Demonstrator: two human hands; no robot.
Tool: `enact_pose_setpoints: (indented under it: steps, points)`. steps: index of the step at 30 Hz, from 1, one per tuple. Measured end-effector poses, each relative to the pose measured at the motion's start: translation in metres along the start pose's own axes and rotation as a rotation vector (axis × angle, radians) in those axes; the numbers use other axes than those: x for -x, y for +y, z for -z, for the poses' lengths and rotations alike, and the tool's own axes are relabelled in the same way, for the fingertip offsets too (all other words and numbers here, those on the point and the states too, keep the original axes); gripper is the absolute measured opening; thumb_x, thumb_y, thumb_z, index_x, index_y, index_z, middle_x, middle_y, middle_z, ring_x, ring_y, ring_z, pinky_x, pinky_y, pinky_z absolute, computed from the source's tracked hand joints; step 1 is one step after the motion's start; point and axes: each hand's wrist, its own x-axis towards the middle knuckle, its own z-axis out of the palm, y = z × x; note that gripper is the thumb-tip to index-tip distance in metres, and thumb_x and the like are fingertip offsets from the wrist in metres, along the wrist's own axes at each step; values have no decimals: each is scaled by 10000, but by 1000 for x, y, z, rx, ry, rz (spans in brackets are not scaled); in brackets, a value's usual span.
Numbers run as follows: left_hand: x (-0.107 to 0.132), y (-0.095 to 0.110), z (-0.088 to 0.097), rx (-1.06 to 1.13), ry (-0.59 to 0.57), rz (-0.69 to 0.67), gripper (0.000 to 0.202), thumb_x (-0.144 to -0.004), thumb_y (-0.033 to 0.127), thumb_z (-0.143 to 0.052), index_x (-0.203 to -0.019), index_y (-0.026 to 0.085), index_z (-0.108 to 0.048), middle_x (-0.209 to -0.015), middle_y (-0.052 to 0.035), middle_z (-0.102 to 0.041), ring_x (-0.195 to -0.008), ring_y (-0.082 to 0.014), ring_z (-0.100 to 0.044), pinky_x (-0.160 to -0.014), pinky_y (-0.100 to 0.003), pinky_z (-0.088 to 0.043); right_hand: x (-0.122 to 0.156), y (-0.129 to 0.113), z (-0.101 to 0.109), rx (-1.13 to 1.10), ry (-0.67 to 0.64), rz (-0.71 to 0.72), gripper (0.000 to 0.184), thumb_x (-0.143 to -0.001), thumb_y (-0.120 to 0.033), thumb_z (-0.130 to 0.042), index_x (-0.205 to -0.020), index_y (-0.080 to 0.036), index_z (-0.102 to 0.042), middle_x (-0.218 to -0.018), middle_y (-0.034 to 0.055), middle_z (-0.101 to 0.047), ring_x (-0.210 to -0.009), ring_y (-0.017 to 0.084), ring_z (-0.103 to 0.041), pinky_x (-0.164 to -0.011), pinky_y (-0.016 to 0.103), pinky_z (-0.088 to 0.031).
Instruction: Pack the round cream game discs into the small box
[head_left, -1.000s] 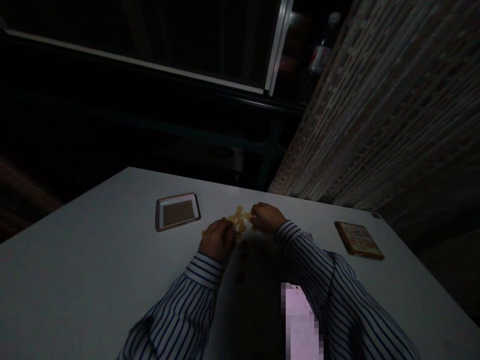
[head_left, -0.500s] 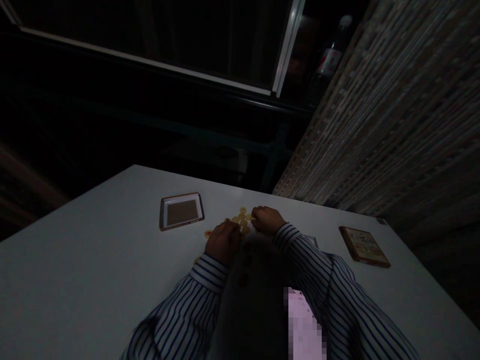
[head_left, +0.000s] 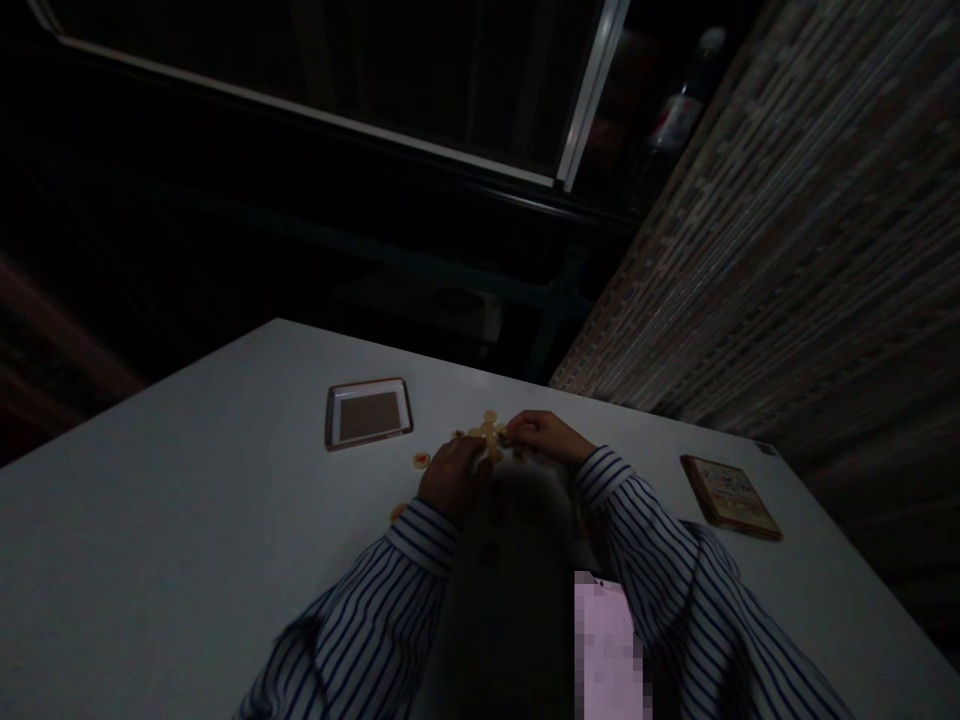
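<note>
Several small round game pieces (head_left: 490, 417), pale yellow discs, lie in a cluster on the white table. My right hand (head_left: 546, 434) reaches in from the right, thumb and fingers pinched on a game piece (head_left: 504, 438) with a dark mark. At the cluster's near left side, my left hand (head_left: 452, 474) has its fingers curled; whatever is in them is too dark to make out. A disc with a red mark (head_left: 421, 460) lies just left of that hand, and another disc (head_left: 397, 512) sits by the left cuff.
An open shallow box (head_left: 369, 437) with a brown bottom stands at the left. A flat printed box or lid (head_left: 731, 497) lies at the right. A pink, pixelated shape (head_left: 611, 640) is at the bottom. Behind the table hang a strand curtain (head_left: 720, 270) and a bottle (head_left: 675, 122).
My right hand has drawn slightly right and its fingers have turned, showing a dark-marked piece. The left hand has shifted a little. The view has moved slightly.
</note>
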Motion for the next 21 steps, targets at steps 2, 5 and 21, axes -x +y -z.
enact_pose_setpoints:
  steps: [2, 5, 21]
  points:
    - [0, 0, -1, -5, 10, 4, 208, -734, 219, -496, -929, 172, -549, -912, -78, -632, -869, -196, -576, -792, -351, -466, 2, -2, -1, -36, -16, -14, 226, -672, -318, -574, -796, -130, -560, -581, -23, -574, -508, 69, -504, -497, 190, -383]
    - [-2, 2, 0, -12, 1, -11, 225, -748, 243, -487, -945, 156, -551, -920, -91, -636, -872, -202, -579, -787, -352, -467, 4, -2, -4, -108, -53, -10, 223, -676, -330, -576, -795, -142, -556, -560, -34, -561, -500, 68, -502, -487, 185, -379]
    - [-2, 13, 10, 90, -23, 90, 258, -766, 326, -484, -946, 177, -593, -910, -72, -659, -837, -185, -606, -761, -314, -478, 10, -13, -14, -119, -63, 42, 172, -661, -264, -576, -784, -143, -569, -576, -44, -546, -505, 61, -486, -498, 189, -371]
